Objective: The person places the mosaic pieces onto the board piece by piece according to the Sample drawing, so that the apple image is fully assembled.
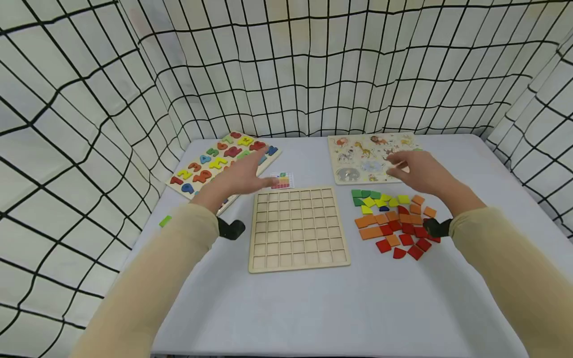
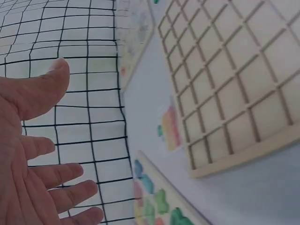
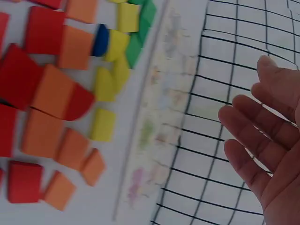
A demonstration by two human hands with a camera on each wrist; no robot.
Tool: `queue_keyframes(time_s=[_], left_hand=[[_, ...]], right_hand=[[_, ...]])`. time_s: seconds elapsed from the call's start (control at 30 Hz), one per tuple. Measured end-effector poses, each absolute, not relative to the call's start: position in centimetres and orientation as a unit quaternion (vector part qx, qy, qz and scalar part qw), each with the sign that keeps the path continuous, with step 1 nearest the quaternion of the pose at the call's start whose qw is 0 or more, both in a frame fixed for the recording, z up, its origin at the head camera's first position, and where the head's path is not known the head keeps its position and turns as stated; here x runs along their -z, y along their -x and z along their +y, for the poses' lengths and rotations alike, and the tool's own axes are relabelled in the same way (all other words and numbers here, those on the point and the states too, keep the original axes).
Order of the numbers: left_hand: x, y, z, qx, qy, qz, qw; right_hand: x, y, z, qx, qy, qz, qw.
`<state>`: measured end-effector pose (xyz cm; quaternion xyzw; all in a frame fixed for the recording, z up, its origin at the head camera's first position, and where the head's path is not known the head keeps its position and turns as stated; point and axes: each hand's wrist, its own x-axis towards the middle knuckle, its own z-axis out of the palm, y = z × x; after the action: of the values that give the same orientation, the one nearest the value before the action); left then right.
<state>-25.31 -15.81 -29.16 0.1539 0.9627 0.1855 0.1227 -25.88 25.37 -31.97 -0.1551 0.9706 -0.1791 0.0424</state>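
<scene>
Both hands are empty and well apart from each other; the left hand is opened wide, thumb stuck out away from the fingers; the right hand is looser, fingers a bit bent with a gap to the thumb; neither one is gripping anything, and both look to be up in the air over the desk.

The wooden grid board sits between the two forearms, squares all bare; just beyond its far edge there's a small pattern card, partly behind the left thumb in the head view; number puzzle lies off to the left, half blocked by that same hand; animal puzzle is at the back right, its right side covered by the other hand.

Loose tiles are scattered right of the grid: green tiles at the back, then yellow tiles, a dark blue tile, orange tiles and red tiles nearest; one lone green tile is way over left; black netting rises behind it all.

Both arms reach forward, tan sleeves angling inward; right palm faces roughly left.
</scene>
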Motion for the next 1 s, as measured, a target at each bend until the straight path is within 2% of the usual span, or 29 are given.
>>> queue_keyframes(time_s=[0.23,0.43,0.63,1.0], left_hand=[[35.9,22.2,-18.2,-0.211,-0.154,0.951,0.164],[39.6,19.9,-19.4,-0.224,-0.157,0.944,0.184],[40.6,19.3,-20.2,-0.227,-0.173,0.94,0.186],[40.6,19.3,-21.3,-0.216,-0.201,0.927,0.23]], right_hand=[[38.0,24.3,26.3,0.211,0.166,0.957,0.11],[40.0,24.1,25.8,0.196,0.193,0.955,0.11],[40.0,24.5,25.2,0.171,0.189,0.962,0.1],[40.0,24.9,23.9,0.123,0.165,0.969,0.135]])
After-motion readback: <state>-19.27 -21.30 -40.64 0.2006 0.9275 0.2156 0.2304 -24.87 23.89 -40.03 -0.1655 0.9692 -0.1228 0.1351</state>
